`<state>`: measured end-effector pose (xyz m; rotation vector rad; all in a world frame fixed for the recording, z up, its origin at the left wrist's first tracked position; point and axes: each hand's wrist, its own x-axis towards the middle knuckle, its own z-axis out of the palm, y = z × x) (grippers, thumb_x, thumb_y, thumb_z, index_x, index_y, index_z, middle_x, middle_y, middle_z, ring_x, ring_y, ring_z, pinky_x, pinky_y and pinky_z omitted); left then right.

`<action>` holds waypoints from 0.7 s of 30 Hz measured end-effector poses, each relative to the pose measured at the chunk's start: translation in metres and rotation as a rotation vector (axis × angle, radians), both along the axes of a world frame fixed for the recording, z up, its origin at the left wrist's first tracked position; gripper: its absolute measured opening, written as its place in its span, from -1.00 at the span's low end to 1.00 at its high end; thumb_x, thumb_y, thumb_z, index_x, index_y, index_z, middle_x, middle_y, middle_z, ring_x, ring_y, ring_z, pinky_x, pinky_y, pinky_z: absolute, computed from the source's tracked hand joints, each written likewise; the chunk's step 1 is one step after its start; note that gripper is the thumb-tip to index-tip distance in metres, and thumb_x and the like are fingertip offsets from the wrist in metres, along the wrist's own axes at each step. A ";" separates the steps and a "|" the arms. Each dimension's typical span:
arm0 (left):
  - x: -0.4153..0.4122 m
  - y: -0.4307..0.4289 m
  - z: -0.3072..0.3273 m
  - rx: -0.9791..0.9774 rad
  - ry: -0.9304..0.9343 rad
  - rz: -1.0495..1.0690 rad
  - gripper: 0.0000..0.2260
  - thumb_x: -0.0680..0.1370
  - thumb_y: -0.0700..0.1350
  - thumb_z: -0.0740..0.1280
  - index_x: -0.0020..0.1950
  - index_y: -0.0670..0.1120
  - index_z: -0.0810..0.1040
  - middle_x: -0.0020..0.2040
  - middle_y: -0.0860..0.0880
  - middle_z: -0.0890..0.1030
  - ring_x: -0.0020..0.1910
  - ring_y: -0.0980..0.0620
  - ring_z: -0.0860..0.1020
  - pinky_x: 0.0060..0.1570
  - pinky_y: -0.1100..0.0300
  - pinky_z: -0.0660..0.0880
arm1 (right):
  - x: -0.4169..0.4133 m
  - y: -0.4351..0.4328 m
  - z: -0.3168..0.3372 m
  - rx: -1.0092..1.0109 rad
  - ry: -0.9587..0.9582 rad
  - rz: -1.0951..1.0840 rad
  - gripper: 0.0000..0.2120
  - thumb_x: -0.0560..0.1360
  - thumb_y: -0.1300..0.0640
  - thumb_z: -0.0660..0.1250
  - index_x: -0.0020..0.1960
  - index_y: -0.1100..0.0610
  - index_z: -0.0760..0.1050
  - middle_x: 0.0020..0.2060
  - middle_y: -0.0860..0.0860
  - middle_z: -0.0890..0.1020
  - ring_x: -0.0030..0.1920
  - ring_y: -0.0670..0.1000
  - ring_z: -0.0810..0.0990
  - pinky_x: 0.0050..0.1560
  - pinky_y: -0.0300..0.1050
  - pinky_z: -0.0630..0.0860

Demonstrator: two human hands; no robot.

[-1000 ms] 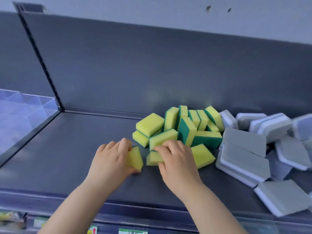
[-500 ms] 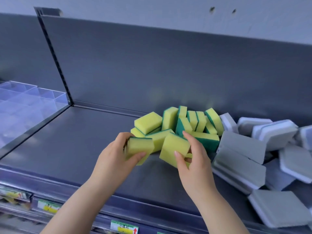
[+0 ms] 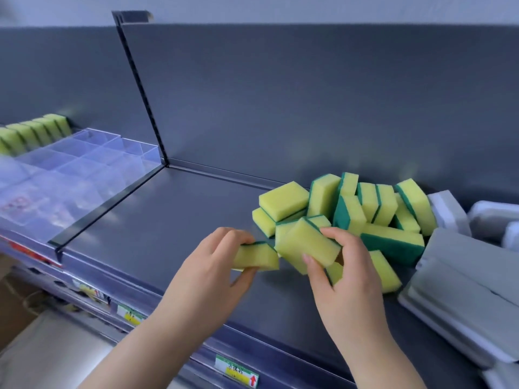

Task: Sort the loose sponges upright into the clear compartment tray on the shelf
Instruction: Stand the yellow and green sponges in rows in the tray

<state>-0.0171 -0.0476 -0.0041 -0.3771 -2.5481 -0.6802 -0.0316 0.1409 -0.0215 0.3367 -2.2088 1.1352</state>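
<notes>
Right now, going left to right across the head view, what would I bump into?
Sponge row → clear tray → divider → left hand gripping left sponge → right sponge in right hand → grey sponges.

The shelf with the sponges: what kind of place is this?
Probably a shop: price labels on the front edge of the metal shelf, plus heaps of identical yellow-green sponges and grey sponges, like stock.

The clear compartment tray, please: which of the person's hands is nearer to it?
The left. The left hand, gripping a sponge, is right of the tray, across the divider; the right hand, holding another sponge, is farther right, by the loose pile.
</notes>
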 end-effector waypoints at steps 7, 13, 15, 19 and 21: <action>0.022 -0.079 0.011 0.005 0.043 0.029 -0.66 0.45 0.08 0.25 0.21 0.07 0.44 0.09 0.23 0.43 -0.01 0.19 0.43 -0.08 0.48 0.33 | 0.006 -0.079 0.012 -0.080 -0.010 0.128 -0.60 0.36 0.11 0.39 0.13 -0.13 0.36 -0.02 -0.30 0.48 0.03 -0.36 0.43 0.04 -0.54 0.30; 0.048 -0.194 0.016 0.111 0.106 0.106 -0.64 0.42 0.00 0.37 0.21 0.03 0.50 0.09 0.15 0.47 0.03 0.24 0.43 0.05 0.61 0.22 | 0.020 -0.199 0.021 -0.213 -0.075 0.225 -0.62 0.36 -0.02 0.37 0.08 -0.32 0.32 -0.01 -0.26 0.51 -0.03 -0.09 0.54 -0.05 -0.37 0.44; 0.059 -0.241 0.016 0.122 0.106 0.148 -0.63 0.40 0.00 0.38 0.20 0.03 0.52 0.08 0.13 0.50 0.02 0.21 0.45 0.04 0.61 0.24 | 0.025 -0.246 0.021 -0.200 -0.089 0.283 -0.60 0.37 0.01 0.37 0.07 -0.35 0.31 -0.03 -0.27 0.51 -0.04 -0.09 0.55 -0.08 -0.37 0.45; 0.083 -0.331 0.014 0.097 0.124 0.208 -0.63 0.43 0.11 0.28 0.18 0.00 0.55 0.06 0.11 0.52 0.02 0.20 0.46 0.09 0.55 0.26 | 0.031 -0.328 0.021 -0.171 -0.139 0.403 -0.54 0.41 0.13 0.41 0.04 -0.37 0.32 -0.06 -0.24 0.53 -0.04 -0.08 0.54 -0.20 -0.44 0.45; 0.092 -0.369 0.013 0.103 0.135 0.245 -0.64 0.42 0.10 0.31 0.16 -0.02 0.57 0.05 0.11 0.53 0.00 0.20 0.46 0.08 0.55 0.26 | 0.032 -0.361 0.025 -0.139 -0.122 0.422 -0.58 0.41 0.09 0.39 0.06 -0.34 0.32 -0.04 -0.24 0.52 -0.02 -0.09 0.54 -0.18 -0.42 0.46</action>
